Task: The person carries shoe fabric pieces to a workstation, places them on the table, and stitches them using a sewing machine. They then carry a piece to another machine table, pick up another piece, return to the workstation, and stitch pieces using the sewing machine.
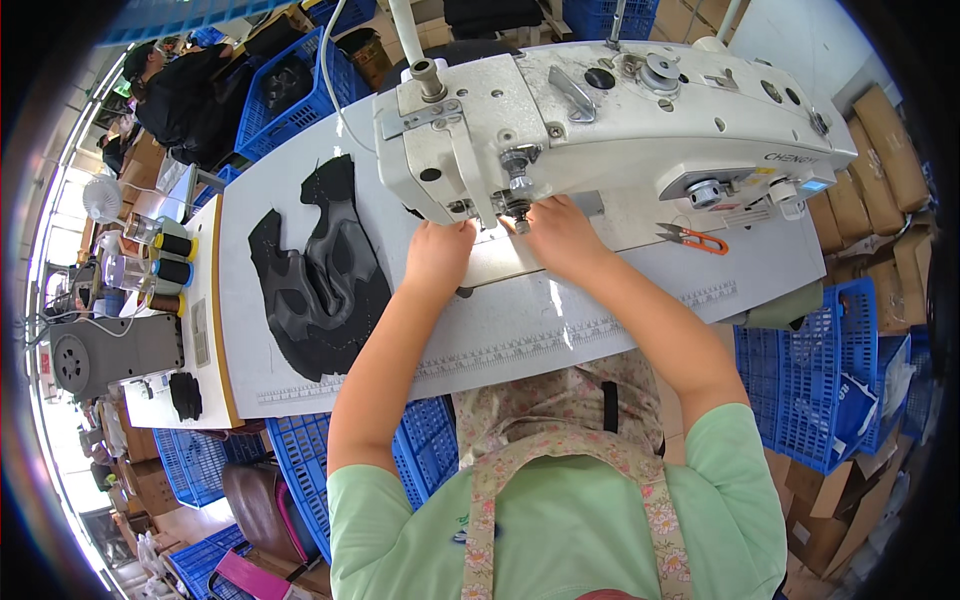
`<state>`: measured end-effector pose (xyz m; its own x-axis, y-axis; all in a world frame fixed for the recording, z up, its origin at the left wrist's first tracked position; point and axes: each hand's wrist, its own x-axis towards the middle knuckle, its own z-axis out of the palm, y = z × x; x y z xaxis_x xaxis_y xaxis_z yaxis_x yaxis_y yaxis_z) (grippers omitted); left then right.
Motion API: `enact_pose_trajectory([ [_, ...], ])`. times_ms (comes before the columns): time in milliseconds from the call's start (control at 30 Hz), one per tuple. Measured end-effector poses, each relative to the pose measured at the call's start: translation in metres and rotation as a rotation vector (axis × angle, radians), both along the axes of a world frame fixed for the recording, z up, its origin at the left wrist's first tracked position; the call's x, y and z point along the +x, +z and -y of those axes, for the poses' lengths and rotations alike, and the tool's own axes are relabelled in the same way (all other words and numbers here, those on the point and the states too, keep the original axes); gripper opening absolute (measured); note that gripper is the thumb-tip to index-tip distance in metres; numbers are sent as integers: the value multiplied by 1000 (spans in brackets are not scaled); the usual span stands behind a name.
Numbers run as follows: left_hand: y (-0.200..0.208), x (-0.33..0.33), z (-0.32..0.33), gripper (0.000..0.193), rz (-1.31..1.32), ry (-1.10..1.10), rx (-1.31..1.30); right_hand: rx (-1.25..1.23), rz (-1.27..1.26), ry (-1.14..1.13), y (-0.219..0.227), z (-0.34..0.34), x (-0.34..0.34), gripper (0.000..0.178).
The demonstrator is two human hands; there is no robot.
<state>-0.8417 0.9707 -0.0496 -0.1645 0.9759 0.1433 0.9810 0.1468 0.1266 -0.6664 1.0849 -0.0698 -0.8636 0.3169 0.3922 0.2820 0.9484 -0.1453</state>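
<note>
A white industrial sewing machine (620, 130) stands across the table in front of me. My left hand (440, 254) is left of its needle area, fingers bent and pressed together by the presser foot. From the other side my right hand (562, 236) reaches in close to the needle, its fingers also closed. The machine head covers the fingertips, and whatever they pinch is too hidden to make out. Left of my left hand, a black fabric piece with grey shaped panels (325, 270) lies on the grey tabletop (500, 345). Orange-handled thread snips (695, 239) rest right of my right hand.
A ruler strip (560, 340) runs along the table's near edge. Blue crates (800, 380) stand at the right, with cardboard boxes (885, 150) behind. Another sewing machine (120, 350) and thread cones (175, 270) are at the left. Beyond them sits a person in black (190, 105).
</note>
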Motion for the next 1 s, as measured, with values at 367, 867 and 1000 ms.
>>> enact_pose_trajectory([
  [367,-6,-5,1,11,-8,-32,85,3,24,-22,2,2,-2,16],
  [867,-8,-9,2,17,-20,-89,87,45,-111,21,-4,1,2,12],
  [1000,-2,-15,-2,15,15,-68,-26,20,-89,18,-3,0,1,13],
])
